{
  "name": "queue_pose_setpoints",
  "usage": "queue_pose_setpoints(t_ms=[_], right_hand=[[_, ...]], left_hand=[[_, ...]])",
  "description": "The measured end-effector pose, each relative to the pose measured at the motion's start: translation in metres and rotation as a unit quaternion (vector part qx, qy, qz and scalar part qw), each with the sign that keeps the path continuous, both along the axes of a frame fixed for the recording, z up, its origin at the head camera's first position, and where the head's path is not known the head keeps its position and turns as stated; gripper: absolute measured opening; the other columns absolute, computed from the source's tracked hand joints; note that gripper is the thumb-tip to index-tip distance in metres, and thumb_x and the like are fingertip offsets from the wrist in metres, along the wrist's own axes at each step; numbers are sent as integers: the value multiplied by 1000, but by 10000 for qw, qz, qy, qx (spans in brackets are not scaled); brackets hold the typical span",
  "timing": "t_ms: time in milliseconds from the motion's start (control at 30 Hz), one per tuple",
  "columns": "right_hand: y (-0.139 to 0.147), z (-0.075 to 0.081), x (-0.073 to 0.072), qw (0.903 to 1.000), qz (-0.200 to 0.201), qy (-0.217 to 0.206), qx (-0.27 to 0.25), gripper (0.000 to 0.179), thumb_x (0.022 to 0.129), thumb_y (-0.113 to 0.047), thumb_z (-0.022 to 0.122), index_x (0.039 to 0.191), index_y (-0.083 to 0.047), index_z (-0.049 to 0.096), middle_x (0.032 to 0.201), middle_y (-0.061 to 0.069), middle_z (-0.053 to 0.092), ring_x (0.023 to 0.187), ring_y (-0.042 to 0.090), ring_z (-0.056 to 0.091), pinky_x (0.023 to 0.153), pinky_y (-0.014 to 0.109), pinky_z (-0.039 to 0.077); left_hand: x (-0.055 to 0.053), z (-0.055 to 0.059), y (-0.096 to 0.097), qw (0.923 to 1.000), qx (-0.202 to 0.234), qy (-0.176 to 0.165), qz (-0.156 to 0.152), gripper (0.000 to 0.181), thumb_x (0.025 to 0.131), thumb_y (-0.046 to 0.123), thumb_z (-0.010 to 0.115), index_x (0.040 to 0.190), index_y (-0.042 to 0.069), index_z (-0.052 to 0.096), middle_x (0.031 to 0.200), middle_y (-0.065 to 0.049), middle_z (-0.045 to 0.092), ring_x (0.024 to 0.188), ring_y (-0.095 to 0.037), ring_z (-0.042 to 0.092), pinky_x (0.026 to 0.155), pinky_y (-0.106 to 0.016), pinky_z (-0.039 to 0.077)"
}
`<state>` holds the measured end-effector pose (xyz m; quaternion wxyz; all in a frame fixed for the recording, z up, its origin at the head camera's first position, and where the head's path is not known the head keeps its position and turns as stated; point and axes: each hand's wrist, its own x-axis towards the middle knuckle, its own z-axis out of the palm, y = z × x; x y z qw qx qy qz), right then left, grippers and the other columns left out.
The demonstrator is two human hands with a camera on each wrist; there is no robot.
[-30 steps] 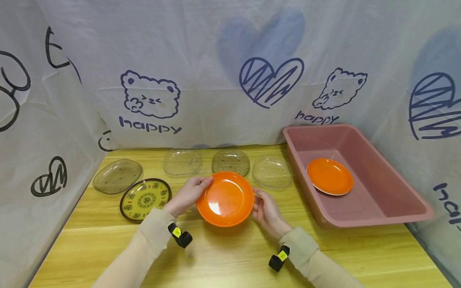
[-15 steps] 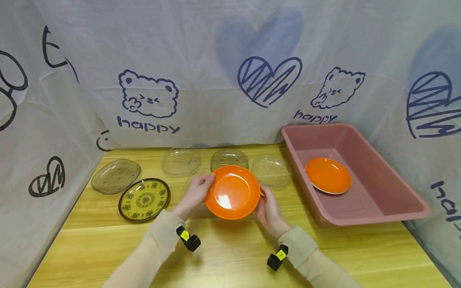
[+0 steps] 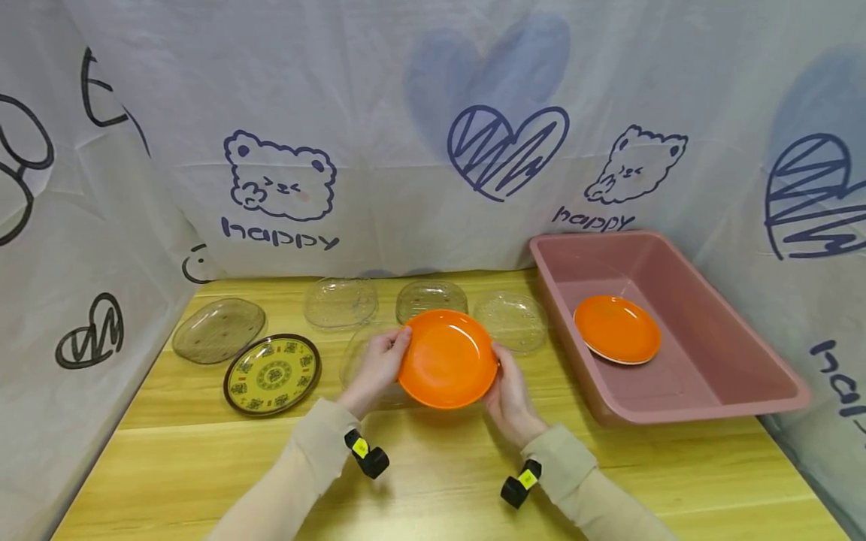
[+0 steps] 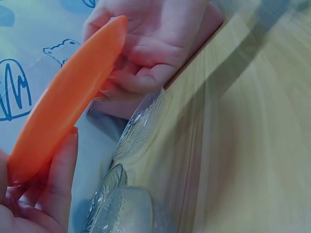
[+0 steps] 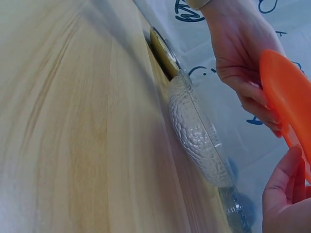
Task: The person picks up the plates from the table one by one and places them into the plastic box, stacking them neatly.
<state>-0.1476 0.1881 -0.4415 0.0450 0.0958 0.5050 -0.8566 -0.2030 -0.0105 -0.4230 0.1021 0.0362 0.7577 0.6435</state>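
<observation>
Between both hands is an orange plate (image 3: 449,361), held up over the table and facing the head camera. My left hand (image 3: 375,373) pinches its left rim, thumb on the upper face and fingers underneath. At the opposite rim, my right hand (image 3: 512,398) grips the plate with its thumb at the edge; its fingers are mostly hidden behind it in the head view. The left wrist view shows the plate (image 4: 68,99) edge-on, tilted, with curled fingers of the right hand (image 4: 153,43) below its rim. Partly covered behind the plate and left hand lies a clear glass dish (image 3: 353,359).
A pink tub (image 3: 710,415) at the right holds another orange plate (image 3: 617,329). Along the back lie clear dishes (image 3: 340,303) (image 3: 510,321) and a smoky dish (image 3: 431,299). At left are another smoky dish (image 3: 219,330) and a yellow patterned plate with dark rim (image 3: 273,374).
The orange plate has shifted right and slightly away, with the left hand following. The right hand has closed more firmly round the right rim. The other dishes stay put.
</observation>
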Motion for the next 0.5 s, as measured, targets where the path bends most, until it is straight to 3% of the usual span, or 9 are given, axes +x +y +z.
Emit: queue_pose_setpoints(t_ms=[100,267,500], right_hand=[[-1,1,0,9999,-125,2,39,41,108,-27,32,139,-4,43,108,-8,64,98,6,66,88,24,58],[-1,2,0,9992,-371,-102,124,39,104,-16,38,137,3,41,98,-6,66,86,5,69,76,22,61],[3,2,-1,9976,-499,-228,419,45,101,-8,42,142,10,37,104,-2,64,88,6,69,77,21,61]], left_hand=[[2,-1,5,9999,28,117,79,41,109,23,43,120,-10,66,70,0,65,57,-3,58,56,-18,50],[4,-3,14,9991,98,362,184,39,109,19,43,110,-14,65,70,-3,64,56,-2,56,55,-17,48],[7,-6,23,9987,257,386,190,38,109,16,41,111,-14,64,73,-5,63,59,-2,56,58,-17,48]])
